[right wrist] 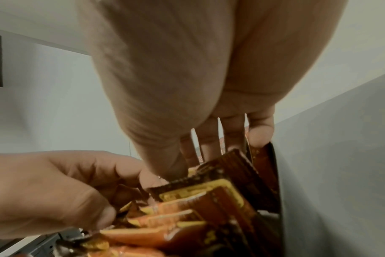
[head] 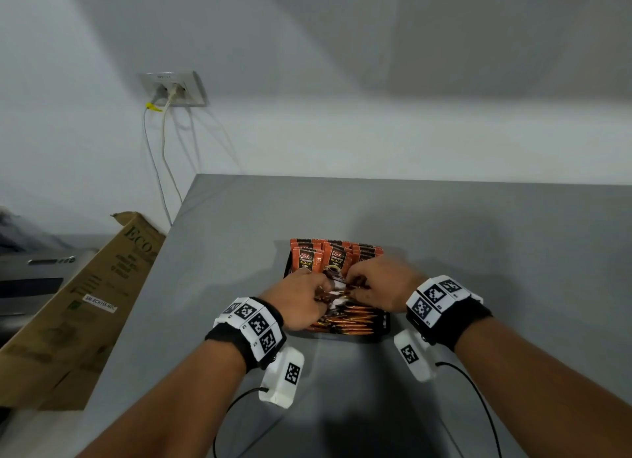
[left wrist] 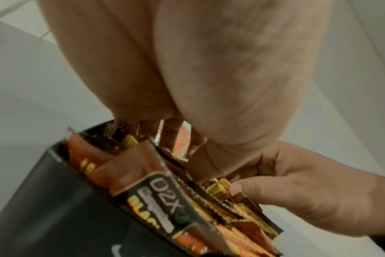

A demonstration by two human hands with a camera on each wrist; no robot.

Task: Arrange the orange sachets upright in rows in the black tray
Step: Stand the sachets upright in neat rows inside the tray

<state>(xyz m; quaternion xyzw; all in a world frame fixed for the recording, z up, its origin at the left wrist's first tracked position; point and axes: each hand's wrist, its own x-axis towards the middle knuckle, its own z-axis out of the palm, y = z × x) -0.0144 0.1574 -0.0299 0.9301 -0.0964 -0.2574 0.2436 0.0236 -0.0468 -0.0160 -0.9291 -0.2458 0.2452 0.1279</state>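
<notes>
The black tray (head: 384, 321) sits on the grey surface (head: 478, 252), toward its near edge and well in from the left edge. Sachets (head: 337, 257) stand upright in rows at the tray's far end, their printed faces toward the person; more lie flat in a stack at its near end. Both hands meet over the middle of the tray. The left hand (head: 297, 298) has its fingers curled down into the sachets and pinches some of them. The right hand (head: 379, 285) does the same from the other side, its thumb and fingers (right wrist: 210, 139) closed on sachet edges. In the left wrist view the right thumb presses against a yellow-printed sachet top. The two hands nearly touch at the fingertips. A cardboard box (head: 85, 303) leans against the surface's left edge. On the wall beyond, two cables hang from a socket (head: 174, 89).
</notes>
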